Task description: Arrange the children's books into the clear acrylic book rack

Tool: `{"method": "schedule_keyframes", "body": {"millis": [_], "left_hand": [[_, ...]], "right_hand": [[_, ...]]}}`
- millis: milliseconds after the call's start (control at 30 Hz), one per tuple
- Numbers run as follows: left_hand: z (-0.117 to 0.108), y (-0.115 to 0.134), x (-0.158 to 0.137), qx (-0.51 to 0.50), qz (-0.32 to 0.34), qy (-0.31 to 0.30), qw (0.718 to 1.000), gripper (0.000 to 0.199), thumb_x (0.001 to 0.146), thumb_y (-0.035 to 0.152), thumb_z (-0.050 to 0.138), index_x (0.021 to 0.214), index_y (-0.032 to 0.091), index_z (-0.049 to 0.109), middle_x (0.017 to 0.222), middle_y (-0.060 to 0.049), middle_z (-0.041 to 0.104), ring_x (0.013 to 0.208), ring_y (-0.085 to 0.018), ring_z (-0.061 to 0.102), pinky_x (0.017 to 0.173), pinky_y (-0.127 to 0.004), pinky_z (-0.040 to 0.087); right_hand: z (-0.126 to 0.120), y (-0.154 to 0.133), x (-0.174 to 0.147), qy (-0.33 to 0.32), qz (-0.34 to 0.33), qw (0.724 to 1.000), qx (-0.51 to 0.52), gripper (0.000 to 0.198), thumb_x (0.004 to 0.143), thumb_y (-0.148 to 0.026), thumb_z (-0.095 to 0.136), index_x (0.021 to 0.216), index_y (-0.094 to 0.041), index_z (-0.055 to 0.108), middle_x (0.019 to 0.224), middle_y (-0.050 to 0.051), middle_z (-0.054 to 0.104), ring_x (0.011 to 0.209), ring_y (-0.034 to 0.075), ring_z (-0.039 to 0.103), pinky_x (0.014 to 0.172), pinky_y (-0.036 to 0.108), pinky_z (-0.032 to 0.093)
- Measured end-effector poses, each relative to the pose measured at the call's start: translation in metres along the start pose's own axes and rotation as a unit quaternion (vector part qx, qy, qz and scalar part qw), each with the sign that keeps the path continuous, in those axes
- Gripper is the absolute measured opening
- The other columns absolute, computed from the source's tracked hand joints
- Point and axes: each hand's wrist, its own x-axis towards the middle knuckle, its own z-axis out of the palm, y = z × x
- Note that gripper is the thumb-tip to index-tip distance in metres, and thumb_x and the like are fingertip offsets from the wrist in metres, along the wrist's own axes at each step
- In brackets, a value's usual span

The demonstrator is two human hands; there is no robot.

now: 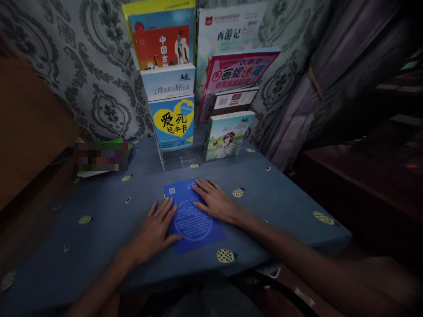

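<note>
A blue printed sheet or thin booklet [194, 224] lies flat on the table, with a circle of white text and a small QR code in its upper left corner. My left hand [157, 229] rests on its left edge, fingers spread and thumb pointing inward. Across the sheet's upper right part lies my right hand [213, 200], its fingers stretched out flat. Both hands touch the sheet without gripping it. Parts of its left edge and right side are hidden under them.
Behind the sheet, a clear stand [180, 160] holds several books, including a blue one with a yellow heart [174, 123] and a green one [228, 138]. A small pile of books [102, 158] lies at the left. The blue tablecloth [109, 237] has pineapple prints. Patterned curtains [112, 105] hang behind.
</note>
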Motion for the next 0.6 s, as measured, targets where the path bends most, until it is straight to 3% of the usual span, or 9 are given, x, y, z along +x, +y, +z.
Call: {"method": "schedule_keyframes", "body": {"millis": [67,133,300,400,533,600], "left_hand": [[-0.007,0.017,-0.015,-0.004,0.042,-0.032,0.999,0.085,0.087,0.068,0.049,0.155,0.023,0.025,0.161,-0.016,0.028,0.150,-0.031,0.024,0.121,-0.056,0.022],[-0.017,0.028,-0.021,-0.001,0.053,-0.070,0.996,0.081,0.087,0.064,0.054,0.153,0.024,0.031,0.160,-0.015,0.031,0.149,-0.033,0.027,0.120,-0.057,0.024],[-0.045,0.050,-0.002,0.046,0.064,-0.173,0.982,0.059,0.093,0.034,0.055,0.149,0.022,0.041,0.155,-0.017,0.040,0.142,-0.040,0.038,0.113,-0.065,0.030],[-0.043,0.064,0.007,0.089,0.100,-0.205,0.970,0.056,0.094,0.022,0.048,0.149,0.016,0.040,0.151,-0.024,0.041,0.136,-0.044,0.044,0.103,-0.066,0.040],[-0.021,0.057,0.005,0.119,0.108,-0.202,0.966,0.055,0.093,0.014,0.047,0.147,0.017,0.044,0.143,-0.023,0.053,0.129,-0.041,0.054,0.083,-0.046,0.058],[-0.012,0.040,0.002,0.093,0.103,-0.137,0.981,0.051,0.092,0.017,0.051,0.143,0.024,0.050,0.132,-0.017,0.064,0.118,-0.032,0.064,0.080,-0.036,0.059]], "right_hand": [[0.002,0.001,0.000,0.006,-0.002,1.000,0.005,0.058,0.098,-0.048,0.047,0.144,-0.014,0.049,0.154,0.018,0.042,0.145,0.032,0.034,0.118,0.053,0.027],[0.003,0.002,0.000,0.010,-0.002,1.000,0.013,0.057,0.097,-0.048,0.047,0.144,-0.015,0.049,0.154,0.018,0.042,0.146,0.032,0.034,0.119,0.053,0.026],[-0.001,0.000,-0.002,-0.008,-0.011,0.999,0.041,0.054,0.098,-0.045,0.047,0.143,-0.016,0.051,0.153,0.018,0.043,0.145,0.031,0.034,0.118,0.055,0.024],[-0.008,0.000,-0.009,-0.012,-0.013,0.996,0.086,0.050,0.096,-0.045,0.049,0.139,-0.019,0.056,0.151,0.016,0.046,0.145,0.031,0.035,0.119,0.056,0.023],[-0.020,0.013,-0.026,-0.015,-0.041,0.973,0.226,0.044,0.101,-0.042,0.038,0.133,-0.023,0.062,0.147,0.012,0.053,0.142,0.025,0.040,0.120,0.051,0.022],[-0.027,0.023,-0.035,-0.021,-0.046,0.947,0.316,0.043,0.101,-0.040,0.037,0.132,-0.024,0.062,0.144,0.011,0.056,0.138,0.024,0.045,0.118,0.048,0.029]]}}
